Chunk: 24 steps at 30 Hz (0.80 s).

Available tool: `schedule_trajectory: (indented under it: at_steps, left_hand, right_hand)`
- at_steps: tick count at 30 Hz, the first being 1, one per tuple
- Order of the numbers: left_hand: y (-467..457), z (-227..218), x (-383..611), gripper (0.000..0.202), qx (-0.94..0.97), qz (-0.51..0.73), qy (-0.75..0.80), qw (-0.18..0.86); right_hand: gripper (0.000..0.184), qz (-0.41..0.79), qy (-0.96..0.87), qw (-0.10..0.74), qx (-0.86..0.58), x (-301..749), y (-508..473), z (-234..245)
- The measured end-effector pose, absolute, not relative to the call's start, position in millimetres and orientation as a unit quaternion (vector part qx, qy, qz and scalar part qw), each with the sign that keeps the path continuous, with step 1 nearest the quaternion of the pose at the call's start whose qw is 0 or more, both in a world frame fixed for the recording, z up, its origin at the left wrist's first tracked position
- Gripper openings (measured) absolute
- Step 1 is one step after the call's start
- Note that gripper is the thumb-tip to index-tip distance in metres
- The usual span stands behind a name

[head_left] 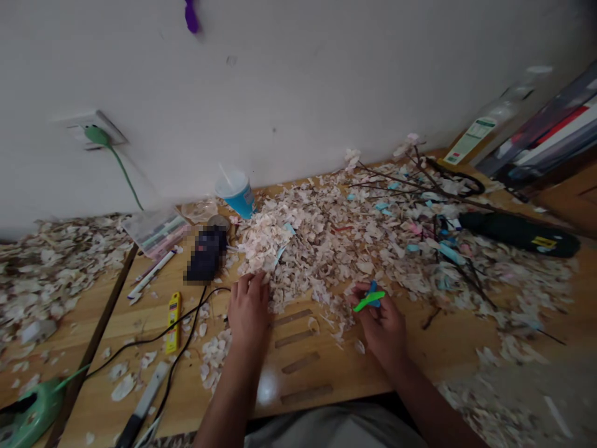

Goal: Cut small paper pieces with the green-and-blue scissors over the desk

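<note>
My left hand [249, 306] rests on the table at the near edge of a large heap of dry, pale petals [317, 236]. Its fingers are apart and slightly bent, with the tips among the petals. My right hand [385, 323] is turned partly palm up at the heap's front edge. Between its thumb and fingers is a small crossed plastic piece [369, 300], one strip bright green and the other blue. Scraps of light-blue paper [281, 252] lie among the petals between the hands and the wall.
A blue cup [240, 196] leans near the wall. Left lie a marker [152, 277], a yellow tool [173, 323], a utility knife [142, 404] and black cables [186, 323]. Right are twigs [438, 190], a dark green umbrella-like pouch [517, 233] and a bottle [480, 130]. Slots [293, 339] cut the tabletop.
</note>
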<state>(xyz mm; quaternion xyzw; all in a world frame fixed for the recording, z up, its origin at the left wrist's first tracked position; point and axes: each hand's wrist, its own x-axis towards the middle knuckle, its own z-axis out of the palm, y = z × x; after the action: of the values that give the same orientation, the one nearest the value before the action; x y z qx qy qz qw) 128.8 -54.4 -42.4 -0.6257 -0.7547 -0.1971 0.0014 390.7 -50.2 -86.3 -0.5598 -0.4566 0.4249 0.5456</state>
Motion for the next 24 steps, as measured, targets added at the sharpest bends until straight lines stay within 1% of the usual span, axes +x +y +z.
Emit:
schedule_trajectory:
  at_steps: [5, 8, 11, 15, 18, 20, 22, 24]
  left_hand:
    - [-51, -46, 124, 0.029, -0.632, -0.184, -0.753, 0.012]
    - [-52, -46, 121, 0.029, -0.623, -0.209, -0.753, 0.030]
    - [-52, -46, 119, 0.029, -0.611, -0.245, -0.753, 0.006]
    - [-56, -40, 120, 0.032, -0.589, -0.285, -0.753, -0.066]
    - [-64, -27, 133, 0.032, -0.576, -0.319, -0.744, -0.114]
    - [-68, -16, 149, 0.029, -0.574, -0.331, -0.730, -0.168]
    - [-69, -6, 167, 0.025, -0.582, -0.301, -0.710, -0.256]
    - [-65, 2, 183, 0.022, -0.600, -0.243, -0.681, -0.343]
  right_hand:
    - [0.029, 0.417, -0.460, 0.547, -0.561, 392, -51, -92]
    - [0.029, 0.431, -0.460, 0.551, -0.547, 392, -52, -95]
    - [0.027, 0.437, -0.458, 0.553, -0.541, 392, -51, -95]
    - [0.025, 0.432, -0.467, 0.555, -0.536, 391, -51, -94]
    - [0.023, 0.416, -0.488, 0.556, -0.529, 390, -51, -90]
    - [0.025, 0.406, -0.520, 0.549, -0.513, 389, -50, -82]
    - [0.032, 0.406, -0.568, 0.536, -0.476, 386, -48, -71]
    - [0.041, 0.416, -0.615, 0.522, -0.421, 382, -43, -59]
